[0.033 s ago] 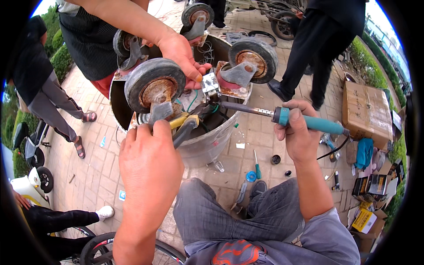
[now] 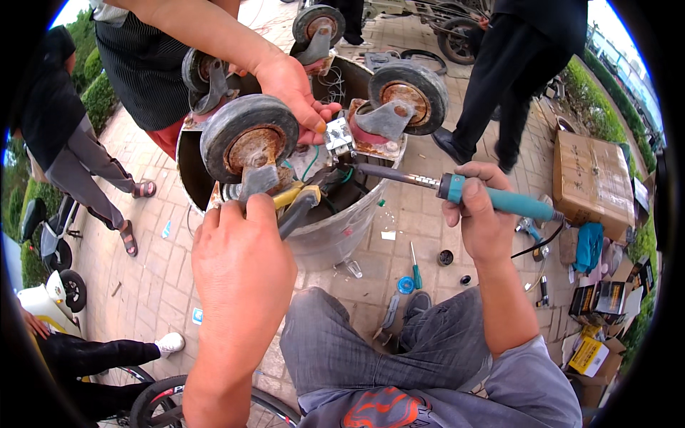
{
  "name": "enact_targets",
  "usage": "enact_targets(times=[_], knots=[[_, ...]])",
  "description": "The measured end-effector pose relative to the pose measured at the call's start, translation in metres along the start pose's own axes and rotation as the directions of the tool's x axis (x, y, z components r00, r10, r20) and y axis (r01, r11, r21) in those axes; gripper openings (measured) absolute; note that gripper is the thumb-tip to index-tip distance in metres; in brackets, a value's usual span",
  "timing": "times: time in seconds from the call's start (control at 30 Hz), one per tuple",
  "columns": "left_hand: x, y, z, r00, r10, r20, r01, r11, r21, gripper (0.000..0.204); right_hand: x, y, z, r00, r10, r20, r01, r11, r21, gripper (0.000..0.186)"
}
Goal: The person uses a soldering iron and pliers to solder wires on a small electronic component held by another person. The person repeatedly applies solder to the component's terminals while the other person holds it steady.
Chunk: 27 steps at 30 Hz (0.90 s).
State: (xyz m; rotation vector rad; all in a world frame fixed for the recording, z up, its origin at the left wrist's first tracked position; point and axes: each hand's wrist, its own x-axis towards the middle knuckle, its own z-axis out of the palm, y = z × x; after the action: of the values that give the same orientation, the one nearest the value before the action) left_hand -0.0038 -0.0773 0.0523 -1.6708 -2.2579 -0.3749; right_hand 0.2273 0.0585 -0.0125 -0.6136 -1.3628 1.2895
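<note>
My right hand (image 2: 482,211) is closed round the teal handle of a soldering iron (image 2: 457,187). Its dark tip reaches left to a small metal block (image 2: 339,135) with wires beneath. My left hand (image 2: 242,264) grips pliers (image 2: 303,203) with yellow and dark handles; their jaws are at the wires under the block, partly hidden. A co-worker's hand (image 2: 292,89) holds the block from above. All this sits over an upturned metal drum (image 2: 335,235) with rusty caster wheels (image 2: 250,139) on it. A green wire (image 2: 311,164) runs inside the drum.
A green screwdriver (image 2: 416,267), a blue round tin (image 2: 405,285) and a dark small cup (image 2: 445,257) lie on the paving before me. Cardboard boxes (image 2: 592,182) stand at the right. Other people stand around, and a bicycle wheel (image 2: 160,403) is at lower left.
</note>
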Motion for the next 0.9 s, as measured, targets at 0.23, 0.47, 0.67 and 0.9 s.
enact_targets(times=[0.23, 0.47, 0.67, 0.9], knots=[[0.001, 0.005, -0.001, 1.0, -0.024, 0.01, 0.024, 1.0, 0.017, 0.015, -0.002, 0.005, 0.0, 0.981, -0.177, 0.078, 0.19, 0.962, -0.197, 0.026], [0.002, 0.007, -0.003, 0.999, -0.038, 0.019, 0.038, 0.999, 0.018, 0.016, 0.005, 0.004, 0.0, 0.893, -0.379, 0.242, 0.442, 0.837, -0.323, 0.025], [0.002, 0.007, -0.001, 0.999, -0.044, 0.018, 0.044, 0.999, -0.009, 0.017, 0.015, 0.004, -0.003, 0.828, -0.447, 0.34, 0.54, 0.8, -0.263, 0.029], [0.0, 0.006, 0.0, 0.999, -0.047, 0.005, 0.048, 0.998, -0.034, 0.017, 0.016, 0.004, -0.008, 0.854, -0.395, 0.338, 0.483, 0.842, -0.238, 0.03]])
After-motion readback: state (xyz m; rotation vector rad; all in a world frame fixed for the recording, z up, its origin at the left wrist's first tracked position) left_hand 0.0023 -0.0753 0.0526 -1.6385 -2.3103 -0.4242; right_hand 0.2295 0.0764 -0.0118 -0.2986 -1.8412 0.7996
